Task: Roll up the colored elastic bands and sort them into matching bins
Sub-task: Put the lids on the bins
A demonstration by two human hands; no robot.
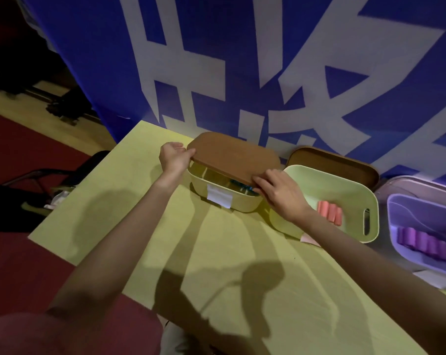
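A brown lid (232,156) lies tilted over a pale green bin (242,201) with a white label at the table's far middle. My left hand (174,158) grips the lid's left end. My right hand (280,192) holds its near right edge. Blue rolled bands (239,184) show in the gap under the lid. To the right, a second green bin (370,221) holds pink rolled bands (329,212). A lilac bin (401,208) at far right holds purple rolled bands (421,242).
Another brown lid (344,162) leans behind the second green bin against a blue banner (242,60) with white characters. The yellow-green table (216,265) ends at the left over red floor. A dark chair (50,180) stands at the left.
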